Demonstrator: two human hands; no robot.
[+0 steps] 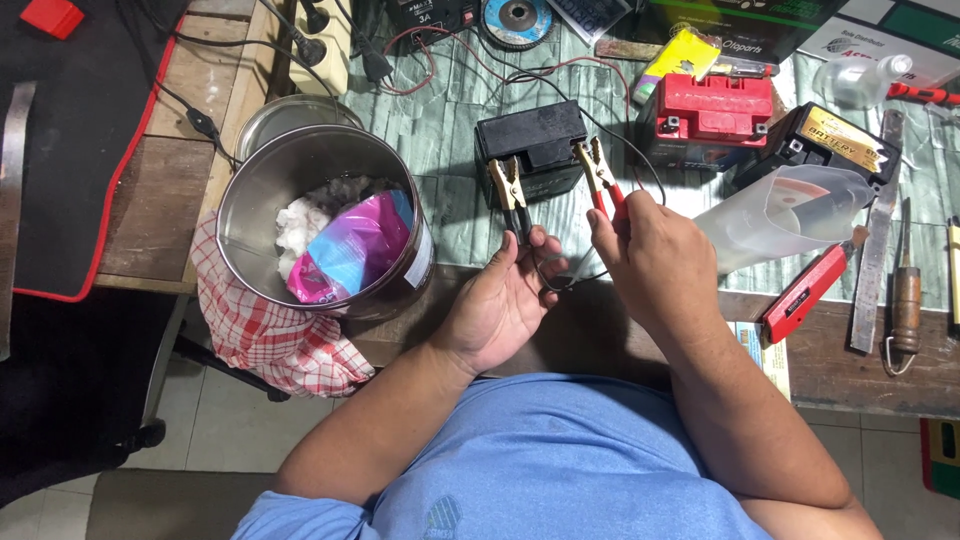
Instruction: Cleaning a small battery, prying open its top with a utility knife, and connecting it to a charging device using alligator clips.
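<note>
A small black battery (532, 140) stands on the green-patterned bench top. My left hand (505, 300) holds a brass alligator clamp with a black handle (509, 185), its jaws at the battery's front left edge. My right hand (655, 262) grips a brass alligator clamp with a red handle (598, 172), its jaws at the battery's front right edge. Black and red wires (560, 75) run from the clamps toward the back of the bench. Whether either clamp bites a terminal is not visible.
A metal pot (262, 190) with a pink-and-blue bag and white rags sits left on a red checked cloth (270, 335). A red-topped battery (705, 110), another black battery (835, 140), a clear plastic jug (790, 215), a red utility knife (805, 295) and hand tools lie right.
</note>
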